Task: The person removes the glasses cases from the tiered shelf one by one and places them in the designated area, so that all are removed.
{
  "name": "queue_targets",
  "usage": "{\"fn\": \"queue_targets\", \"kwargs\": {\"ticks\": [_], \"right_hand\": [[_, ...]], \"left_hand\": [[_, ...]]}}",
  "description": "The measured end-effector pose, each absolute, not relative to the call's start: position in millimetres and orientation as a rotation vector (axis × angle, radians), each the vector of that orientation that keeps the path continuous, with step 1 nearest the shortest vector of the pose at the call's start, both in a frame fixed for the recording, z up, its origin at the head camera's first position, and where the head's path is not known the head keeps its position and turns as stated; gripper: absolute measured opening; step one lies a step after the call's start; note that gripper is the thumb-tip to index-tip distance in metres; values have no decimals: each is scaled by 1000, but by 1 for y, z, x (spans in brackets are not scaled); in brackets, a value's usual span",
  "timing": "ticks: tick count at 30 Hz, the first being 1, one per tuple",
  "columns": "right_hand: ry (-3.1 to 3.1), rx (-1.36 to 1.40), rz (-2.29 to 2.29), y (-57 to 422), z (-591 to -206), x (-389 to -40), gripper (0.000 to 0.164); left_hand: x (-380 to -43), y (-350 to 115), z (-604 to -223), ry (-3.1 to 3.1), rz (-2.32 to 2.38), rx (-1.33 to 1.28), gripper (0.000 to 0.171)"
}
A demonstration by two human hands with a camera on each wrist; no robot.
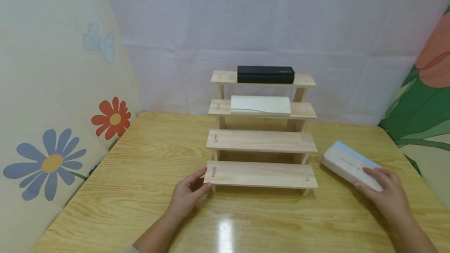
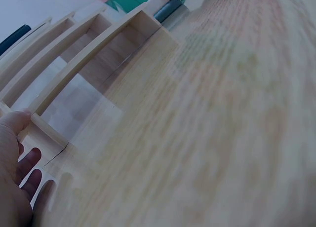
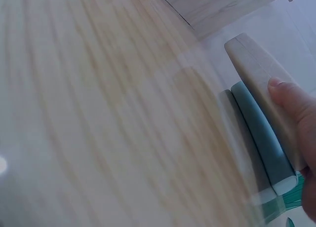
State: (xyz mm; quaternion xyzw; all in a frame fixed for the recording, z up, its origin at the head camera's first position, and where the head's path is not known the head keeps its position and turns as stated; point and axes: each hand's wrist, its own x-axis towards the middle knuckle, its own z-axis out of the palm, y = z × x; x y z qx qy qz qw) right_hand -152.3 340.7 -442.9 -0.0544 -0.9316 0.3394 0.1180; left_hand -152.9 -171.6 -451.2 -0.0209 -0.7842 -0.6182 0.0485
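A stepped wooden display shelf [image 1: 261, 175] stands on the table. My left hand [image 1: 188, 193] pinches the left end of its lowest board, thumb at the front corner; the other fingers spread loosely in the left wrist view. To the right of the shelf, my right hand [image 1: 386, 190] grips a white glasses case [image 1: 346, 166] tilted above the table, thumb along one side. Behind it shows a blue strip; the right wrist view shows a teal case [image 3: 261, 135] lying under the white one. How far apart the two are, I cannot tell.
A black glasses case [image 1: 265, 75] lies on the top board. On the board below it is a white case with a flap [image 1: 260, 105]. The two lower boards are bare wood. A white cloth backdrop [image 1: 246, 18] and flower-printed side panels enclose the table [image 1: 158, 147].
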Motion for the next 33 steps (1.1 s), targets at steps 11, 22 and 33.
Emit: {"fn": "queue_targets", "kwargs": {"ticks": [11,22,33], "right_hand": [[-2747,-122,918,340,-450,-153,61],[-2761,-113,893,337,-452,-153,60],[-2767,-118,848,335,-456,-153,59]], "left_hand": [[-154,-171,-453,-2386,-1881,-67,49],[-153,-172,-453,-2385,-1873,-77,50],[-154,-171,-452,-2381,-1892,-77,48]]}}
